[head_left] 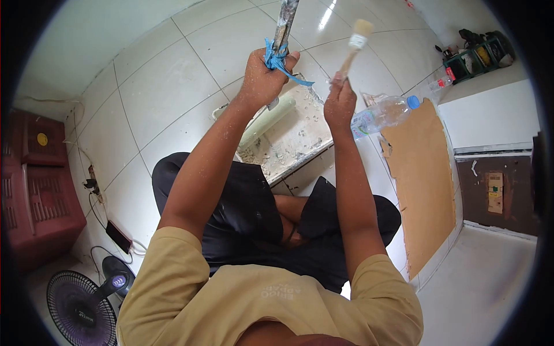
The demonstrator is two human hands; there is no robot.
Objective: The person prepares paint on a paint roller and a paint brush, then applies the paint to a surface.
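Note:
My left hand (262,81) is closed around the paint-spattered pole of a paint roller, where a blue strip (276,56) is tied. Beneath that hand, the pale green roller sleeve (268,122) lies in a paint tray (314,141) crusted with dried paint. How the pole joins the sleeve is hidden by my hand. My right hand (340,106) grips a paintbrush (350,56) by its wooden handle, bristles pointing up and away from me, clear of the tray. A plastic bottle (384,117) with a blue cap lies just right of my right wrist.
A torn brown board (424,184) lies on the tiled floor to the right. Beyond it a green crate (476,60) holds assorted items, near a red-capped bottle (443,81). At left are a maroon plastic cabinet (46,179), a phone (118,237) with cables and a fan (81,308).

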